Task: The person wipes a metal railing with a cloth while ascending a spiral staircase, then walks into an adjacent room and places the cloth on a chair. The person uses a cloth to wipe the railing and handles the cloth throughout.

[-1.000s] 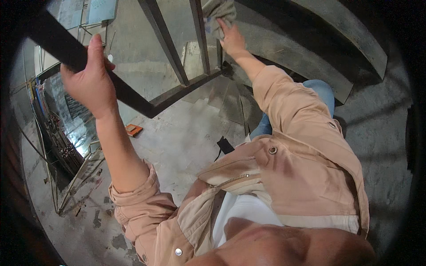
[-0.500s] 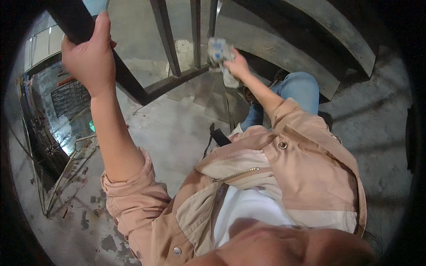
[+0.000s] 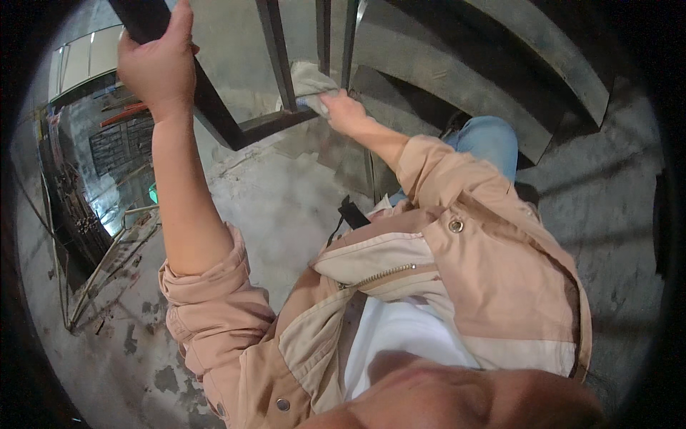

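Observation:
My left hand (image 3: pixel 158 70) is wrapped round a thick dark post of the railing (image 3: pixel 214 104) at the upper left. My right hand (image 3: pixel 344 113) holds a pale grey cloth (image 3: pixel 312 80) against the railing's low bottom bar (image 3: pixel 275 126), between the thin upright bars. Part of the cloth lies behind a bar, and a bit of blue shows at its lower edge. The fingertips of my right hand are partly hidden in the cloth's folds.
Grey steps (image 3: pixel 457 96) curve up at the right, beside my bent knee in blue jeans (image 3: pixel 493 143). Below the railing at the left lie stacked long dark pieces (image 3: pixel 75 207) and a thin pale frame (image 3: pixel 100 279). The concrete floor (image 3: pixel 264 193) is patchy.
My right hand has moved left with the cloth, from beside the steps onto the bottom bar of the railing. My left hand keeps its grip on the post.

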